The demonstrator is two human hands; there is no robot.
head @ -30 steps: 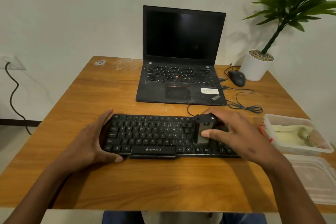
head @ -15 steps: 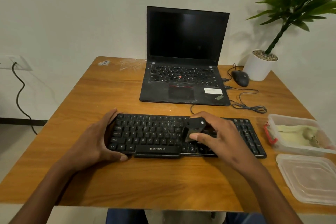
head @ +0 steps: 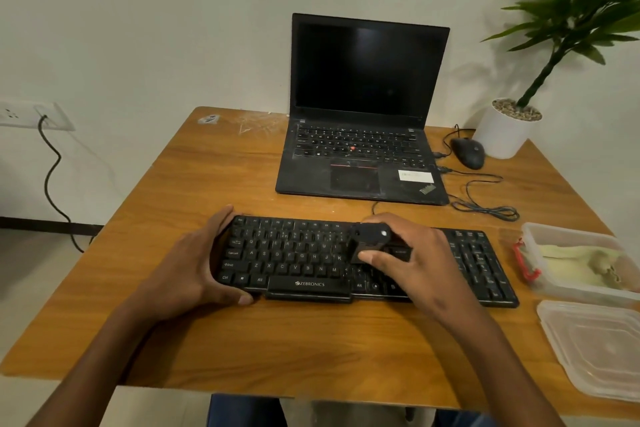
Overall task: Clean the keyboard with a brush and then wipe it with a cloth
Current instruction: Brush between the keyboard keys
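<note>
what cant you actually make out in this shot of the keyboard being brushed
All in the head view:
- Brush: bristles hidden under the right hand.
- Keyboard: keys beneath that hand covered; its left end hidden by the left hand.
- Cloth in the open container: crumpled, blurred; colour and stains unclear.
- Lid: cut off by the right edge.
- Plant: top cropped.

- The left hand (head: pixel 194 263) grips the left end of the flat black plastic keyboard (head: pixel 478 263) on the wooden table (head: pixel 311 350).
- The right hand (head: pixel 415 260) holds a small black brush (head: pixel 369 239) on the keys.
</note>
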